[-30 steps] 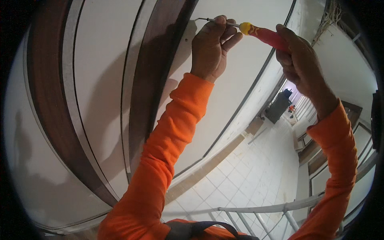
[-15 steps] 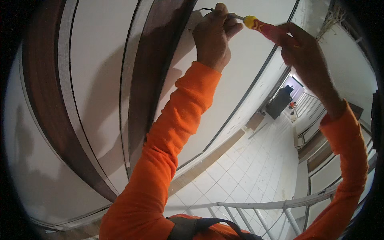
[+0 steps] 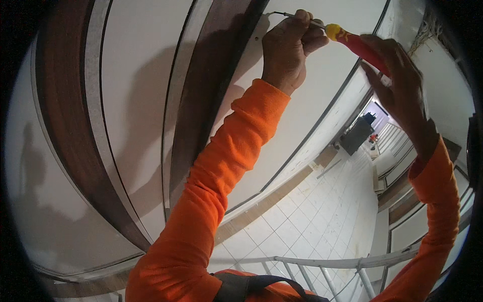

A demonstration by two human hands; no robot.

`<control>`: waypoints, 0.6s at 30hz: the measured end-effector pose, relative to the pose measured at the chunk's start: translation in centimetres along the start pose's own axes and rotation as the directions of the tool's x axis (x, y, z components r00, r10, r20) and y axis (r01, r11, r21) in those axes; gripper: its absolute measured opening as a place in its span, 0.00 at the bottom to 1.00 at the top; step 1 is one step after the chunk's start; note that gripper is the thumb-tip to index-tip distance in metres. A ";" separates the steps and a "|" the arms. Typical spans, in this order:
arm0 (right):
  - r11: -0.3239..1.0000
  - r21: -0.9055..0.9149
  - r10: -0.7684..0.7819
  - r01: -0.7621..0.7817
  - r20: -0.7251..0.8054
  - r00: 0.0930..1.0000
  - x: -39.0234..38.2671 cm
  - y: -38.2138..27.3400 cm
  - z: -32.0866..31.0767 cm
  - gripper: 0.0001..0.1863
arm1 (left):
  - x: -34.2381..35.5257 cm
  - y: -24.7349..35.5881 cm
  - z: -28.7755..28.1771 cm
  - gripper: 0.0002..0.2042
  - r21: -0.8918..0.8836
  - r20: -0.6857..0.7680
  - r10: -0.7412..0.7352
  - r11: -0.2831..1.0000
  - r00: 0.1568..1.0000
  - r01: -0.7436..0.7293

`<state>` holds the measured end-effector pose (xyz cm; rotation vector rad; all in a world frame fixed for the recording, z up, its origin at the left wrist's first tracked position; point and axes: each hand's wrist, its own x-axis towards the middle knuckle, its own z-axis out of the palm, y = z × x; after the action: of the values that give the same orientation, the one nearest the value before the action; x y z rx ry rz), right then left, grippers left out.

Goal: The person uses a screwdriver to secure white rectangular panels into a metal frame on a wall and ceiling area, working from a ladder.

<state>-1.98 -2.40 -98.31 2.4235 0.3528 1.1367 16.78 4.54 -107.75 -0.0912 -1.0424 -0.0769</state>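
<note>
A screwdriver (image 3: 359, 46) with a red and yellow handle slants across the white panel (image 3: 297, 116) at the top. My left hand (image 3: 289, 48) is closed in a pinch around its thin metal shaft. Beyond those fingertips, a small dark piece, possibly a screw, sits at the shaft's end close to the dark brown strip (image 3: 214, 65). My right hand (image 3: 402, 75) is loosely around the end of the red handle, fingers rather straight along it and the thumb underneath. A small dark hole or spot shows in the panel left of my left hand.
Below me curves a light metal rail (image 3: 342, 262) with bars. White floor tiles (image 3: 287, 221) run back along the wall to a dark cabinet-like box (image 3: 355, 135). More brown strips (image 3: 65, 100) with grey edging cross the panelling on the left. Loose fibres hang at upper right.
My right hand has loosened around the handle, its fingers straightening and the thumb dropping away. My left hand still pinches the shaft. The whole view has shifted slightly.
</note>
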 end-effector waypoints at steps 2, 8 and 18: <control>0.956 -0.225 -0.204 0.191 -0.035 0.978 0.6 -0.8 -0.3 0.13 | 0.1 0.1 0.1 0.12 -0.010 -0.038 -0.011 1.000 0.999 0.011; 0.878 -0.379 -0.254 0.291 0.144 0.956 1.6 -1.3 -1.7 0.19 | 0.7 0.2 0.4 0.16 -0.137 -0.048 -0.055 0.989 0.997 0.048; 0.438 0.542 0.641 -0.717 0.371 0.672 0.1 -2.5 0.5 0.23 | -0.3 0.3 0.9 0.13 -0.077 -0.144 -0.044 0.996 0.989 0.033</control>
<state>-1.67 -0.31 -99.71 3.4285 -0.4371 1.3211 15.85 4.91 -107.60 -0.1318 -0.8958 -0.1553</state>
